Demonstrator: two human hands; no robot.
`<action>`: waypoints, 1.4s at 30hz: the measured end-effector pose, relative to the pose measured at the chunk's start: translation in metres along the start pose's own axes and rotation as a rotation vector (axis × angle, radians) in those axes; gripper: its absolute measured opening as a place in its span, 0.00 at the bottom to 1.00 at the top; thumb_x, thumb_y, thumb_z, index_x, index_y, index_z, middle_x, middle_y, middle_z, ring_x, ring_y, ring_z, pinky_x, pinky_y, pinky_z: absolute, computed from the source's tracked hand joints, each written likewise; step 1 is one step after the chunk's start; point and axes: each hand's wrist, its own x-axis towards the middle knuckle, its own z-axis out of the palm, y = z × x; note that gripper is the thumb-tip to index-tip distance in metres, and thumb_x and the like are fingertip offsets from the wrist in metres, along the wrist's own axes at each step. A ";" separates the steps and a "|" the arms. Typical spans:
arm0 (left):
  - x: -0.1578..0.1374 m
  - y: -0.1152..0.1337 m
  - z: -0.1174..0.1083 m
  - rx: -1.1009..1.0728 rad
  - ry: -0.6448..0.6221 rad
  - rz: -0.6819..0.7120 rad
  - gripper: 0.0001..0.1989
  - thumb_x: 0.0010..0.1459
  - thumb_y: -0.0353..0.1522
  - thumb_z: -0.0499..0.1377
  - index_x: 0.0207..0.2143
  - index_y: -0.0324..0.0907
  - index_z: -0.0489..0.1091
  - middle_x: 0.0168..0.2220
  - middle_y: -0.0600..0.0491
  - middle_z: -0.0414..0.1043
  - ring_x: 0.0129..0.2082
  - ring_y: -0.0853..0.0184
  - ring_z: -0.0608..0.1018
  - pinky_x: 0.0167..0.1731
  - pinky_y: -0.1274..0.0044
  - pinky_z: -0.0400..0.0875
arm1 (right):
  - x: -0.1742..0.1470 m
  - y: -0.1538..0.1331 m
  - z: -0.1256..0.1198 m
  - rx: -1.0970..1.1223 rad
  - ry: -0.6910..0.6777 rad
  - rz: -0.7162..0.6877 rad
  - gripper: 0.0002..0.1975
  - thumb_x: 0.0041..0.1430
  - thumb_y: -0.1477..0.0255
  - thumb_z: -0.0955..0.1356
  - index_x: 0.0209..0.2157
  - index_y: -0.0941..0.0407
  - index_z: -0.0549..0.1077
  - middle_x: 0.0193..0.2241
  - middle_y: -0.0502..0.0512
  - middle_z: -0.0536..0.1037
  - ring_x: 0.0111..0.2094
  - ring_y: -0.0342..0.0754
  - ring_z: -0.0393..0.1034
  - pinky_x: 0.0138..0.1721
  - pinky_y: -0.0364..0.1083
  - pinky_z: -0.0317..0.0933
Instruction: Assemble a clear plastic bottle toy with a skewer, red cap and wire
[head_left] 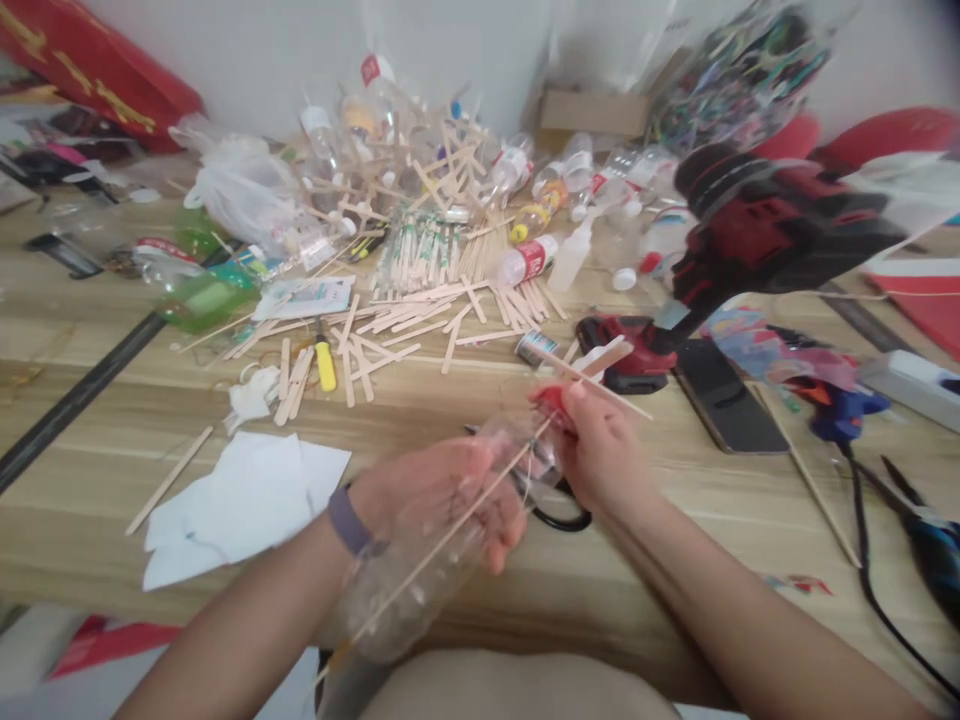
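Observation:
A clear plastic bottle (pixel 405 590) lies slantwise before me, its neck end up and to the right. A thin wooden stick (pixel 450 530) runs along its length. My left hand (pixel 450 490) cups the bottle near its middle, slightly blurred, with the fingers curved round it. At the neck, my right hand (pixel 607 450) pinches the red cap (pixel 551 403) between thumb and fingers. Flat craft sticks (pixel 600 375) stick out beyond the cap, beside the right thumb. Black-handled scissors (pixel 562 518), as far as they show, lie on the table behind the bottle.
Loose craft sticks (pixel 420 310) and several bottles cover the back of the table. A red and black cordless drill (pixel 780 220) stands at right, beside a phone (pixel 727 395) and a blue glue gun (pixel 847 410). White paper (pixel 232 510) and a yellow screwdriver (pixel 325 365) lie left.

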 end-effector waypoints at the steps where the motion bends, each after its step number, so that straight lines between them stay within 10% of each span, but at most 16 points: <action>1: 0.001 0.001 -0.002 -0.018 -0.003 -0.010 0.29 0.46 0.50 0.65 0.45 0.43 0.64 0.27 0.54 0.75 0.23 0.66 0.78 0.24 0.77 0.69 | 0.001 0.000 0.000 0.013 -0.017 -0.016 0.21 0.50 0.49 0.70 0.31 0.54 0.75 0.17 0.45 0.63 0.17 0.41 0.54 0.18 0.42 0.48; 16: 0.002 0.002 -0.016 0.075 0.087 0.015 0.23 0.47 0.45 0.66 0.39 0.43 0.65 0.27 0.55 0.76 0.27 0.62 0.80 0.30 0.72 0.70 | 0.009 -0.008 0.004 0.025 -0.062 0.112 0.20 0.47 0.58 0.76 0.17 0.53 0.66 0.15 0.44 0.53 0.17 0.39 0.41 0.17 0.42 0.34; 23: 0.000 0.001 -0.022 -0.016 -0.106 0.035 0.26 0.50 0.46 0.63 0.47 0.42 0.63 0.30 0.53 0.76 0.28 0.60 0.81 0.33 0.69 0.71 | 0.008 -0.012 0.003 0.156 -0.147 0.049 0.18 0.39 0.58 0.79 0.32 0.51 0.78 0.19 0.46 0.65 0.20 0.42 0.54 0.18 0.43 0.51; 35: -0.001 0.003 -0.004 0.244 0.294 0.158 0.27 0.50 0.44 0.67 0.47 0.42 0.63 0.32 0.52 0.73 0.29 0.65 0.77 0.31 0.72 0.72 | 0.017 -0.008 0.010 0.097 -0.049 0.195 0.20 0.43 0.57 0.77 0.22 0.57 0.70 0.17 0.44 0.63 0.18 0.38 0.54 0.20 0.40 0.50; 42: -0.009 0.007 -0.007 0.119 0.093 0.095 0.28 0.52 0.48 0.63 0.49 0.42 0.64 0.38 0.49 0.75 0.28 0.64 0.80 0.28 0.76 0.70 | 0.019 -0.020 0.009 0.145 -0.132 0.154 0.20 0.34 0.58 0.80 0.23 0.56 0.74 0.20 0.46 0.69 0.21 0.39 0.59 0.23 0.40 0.54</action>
